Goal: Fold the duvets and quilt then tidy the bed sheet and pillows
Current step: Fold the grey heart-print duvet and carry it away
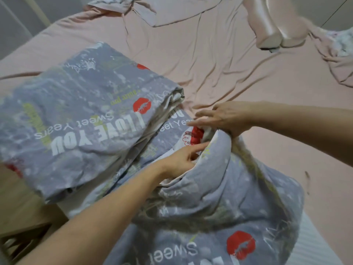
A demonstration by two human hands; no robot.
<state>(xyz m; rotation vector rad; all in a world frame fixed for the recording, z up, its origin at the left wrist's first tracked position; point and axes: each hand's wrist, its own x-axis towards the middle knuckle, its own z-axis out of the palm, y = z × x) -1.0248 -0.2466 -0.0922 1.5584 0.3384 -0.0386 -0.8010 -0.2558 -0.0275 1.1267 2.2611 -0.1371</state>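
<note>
1. Bed sheet [219,60]: pink, wrinkled, not yet tidied; pillows [275,25] lie at the far right.
2. Folded duvet [80,115]: stacked at the near left.
3. Second duvet [219,197]: bunched in front, folding in progress.
4. Right hand [227,117]: fingers spread, thumb side holding its edge.
5. Left hand [181,159]: pinching the same edge. Judgement: next, align corners.

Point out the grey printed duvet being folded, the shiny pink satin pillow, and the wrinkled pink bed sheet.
grey printed duvet [89,119], head view, folded top panel
shiny pink satin pillow [275,25], head view, glossy side
wrinkled pink bed sheet [219,73], head view, bare creased middle
</note>
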